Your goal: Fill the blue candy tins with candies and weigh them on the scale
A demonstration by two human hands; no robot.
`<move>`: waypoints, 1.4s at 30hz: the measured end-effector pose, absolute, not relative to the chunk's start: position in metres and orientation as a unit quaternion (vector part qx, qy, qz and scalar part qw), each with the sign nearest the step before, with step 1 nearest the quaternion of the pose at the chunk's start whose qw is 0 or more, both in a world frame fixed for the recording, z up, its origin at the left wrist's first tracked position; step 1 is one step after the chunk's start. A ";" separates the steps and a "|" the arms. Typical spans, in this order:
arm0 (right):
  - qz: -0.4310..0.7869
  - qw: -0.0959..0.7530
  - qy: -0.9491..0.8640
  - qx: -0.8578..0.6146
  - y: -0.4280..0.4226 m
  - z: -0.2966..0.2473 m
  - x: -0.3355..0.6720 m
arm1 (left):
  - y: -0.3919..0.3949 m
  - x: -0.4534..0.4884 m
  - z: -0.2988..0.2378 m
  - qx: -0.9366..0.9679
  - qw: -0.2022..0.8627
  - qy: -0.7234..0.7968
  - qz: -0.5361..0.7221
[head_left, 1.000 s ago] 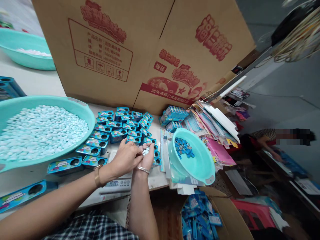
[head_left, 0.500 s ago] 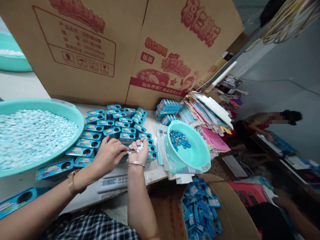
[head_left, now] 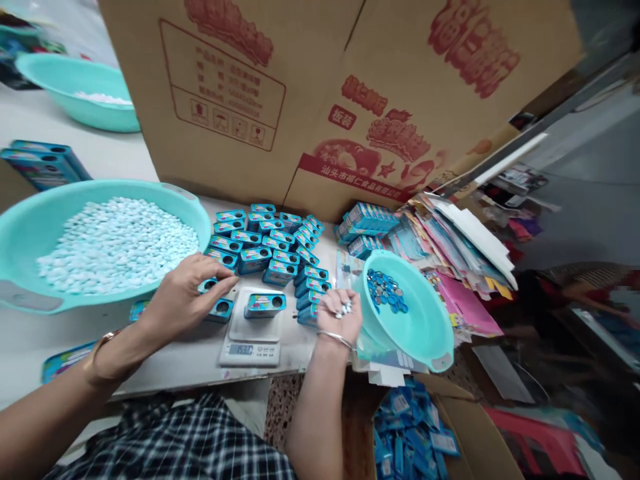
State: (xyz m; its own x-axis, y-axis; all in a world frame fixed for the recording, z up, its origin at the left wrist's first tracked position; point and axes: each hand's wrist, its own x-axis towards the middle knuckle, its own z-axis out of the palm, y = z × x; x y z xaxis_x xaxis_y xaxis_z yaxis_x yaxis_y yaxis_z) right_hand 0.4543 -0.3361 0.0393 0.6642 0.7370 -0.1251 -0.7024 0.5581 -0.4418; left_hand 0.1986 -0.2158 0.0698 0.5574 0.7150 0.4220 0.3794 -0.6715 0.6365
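My left hand hangs over the blue tins at the left of the scale. Its thumb and bent fingers are apart, with nothing visible between them. Palm up, my right hand curls its fingers around a few small white candies. A kitchen scale between the hands bears one blue tin with a round opening in its top; the display appears to read 153.2. To the left, a large turquoise basin holds a heap of pale candies.
Many open blue tins stand behind the scale. A turquoise bowl with round blue caps is right of my right hand. Large cartons wall off the back. Below the table edge, a cardboard box holds blue packs.
My hands have parted: the left has drawn away leftward, the right has moved to the right with the candies. The tin on the scale now shows, and the reading differs. The camera view has shifted.
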 end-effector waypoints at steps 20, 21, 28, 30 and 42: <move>0.356 0.888 -0.086 -0.277 -0.364 0.024 0.466 | -0.240 0.282 0.029 0.977 0.090 0.173 0.089; 0.344 0.890 -0.095 -0.284 -0.368 0.024 0.468 | -0.237 0.290 0.028 0.978 0.087 0.164 0.098; 0.299 0.902 -0.102 -0.295 -0.389 0.020 0.479 | -0.210 0.346 0.022 0.973 0.060 0.166 0.146; 0.299 0.903 -0.101 -0.293 -0.392 0.019 0.481 | -0.205 0.358 0.020 0.973 0.058 0.167 0.151; 0.294 0.904 -0.094 -0.294 -0.393 0.024 0.475 | -0.214 0.380 0.008 0.959 0.089 0.215 0.163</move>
State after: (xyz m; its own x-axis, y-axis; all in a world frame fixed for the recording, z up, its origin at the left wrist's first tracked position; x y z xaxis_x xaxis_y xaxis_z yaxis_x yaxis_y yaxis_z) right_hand 0.4755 -0.3931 0.0238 0.8094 0.5873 -0.0031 -0.4766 0.6537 -0.5879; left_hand 0.3804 -0.2140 0.0078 0.8543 0.4420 0.2733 0.3841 -0.8913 0.2409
